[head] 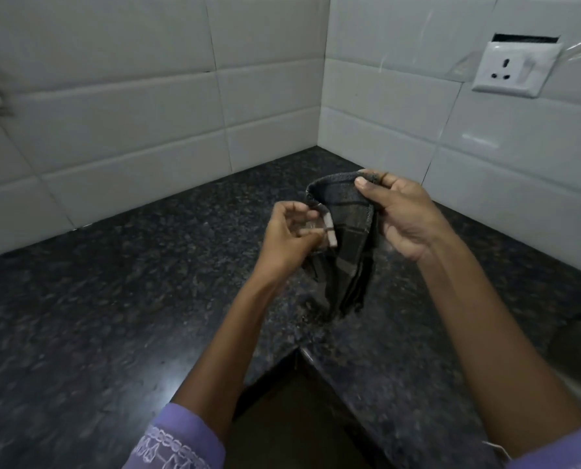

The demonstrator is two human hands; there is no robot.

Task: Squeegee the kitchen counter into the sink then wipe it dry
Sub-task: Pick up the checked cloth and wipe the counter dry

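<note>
Item 1: dark grey checked cloth [350, 231], held in the air above the corner of the table [113, 299], approx. frame centre; upper hem stretched in an arc between both hands, rest hanging down w/ lower end close over the stone, contact not clear. Small pale tag [330, 230] on the hem at the cloth's 9 o'clock edge. Item 2: left hand [290, 235], fingers pinched on the cloth hem beside the tag. Item 3: right hand [404, 214], thumb and forefinger clamped on the hem at the cloth's 1 o'clock. Hands apart, cloth spanning the gap. Both forearms bare; lilac sleeve [177, 441] w/ white embroidery at 7 o'clock. Item 4: table, black speckled stone, L-shaped, glossy. Item 5: white tiled wall [130, 96] behind, from 9 to 3 o'clock. Item 6: white wall socket [512, 67] w/ switch, at 2 o'clock, partly under clear film.
</note>
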